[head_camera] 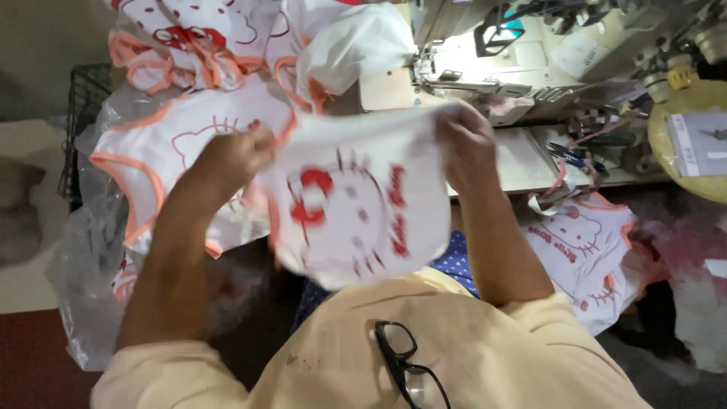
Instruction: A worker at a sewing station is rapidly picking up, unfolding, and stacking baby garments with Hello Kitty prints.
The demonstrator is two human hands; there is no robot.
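Glasses (405, 363), printed garment (352, 208) between 2 hands

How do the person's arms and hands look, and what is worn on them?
Both forearms are bare. The left hand and right hand wear no gloves; any ring or watch is too blurred to tell. Short pale yellow sleeves end near the elbows. Black-framed glasses hang at the shirt front.

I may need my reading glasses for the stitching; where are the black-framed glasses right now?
In the head view, the black-framed glasses hang at the collar of the pale yellow shirt, bottom centre, just below the white printed garment.
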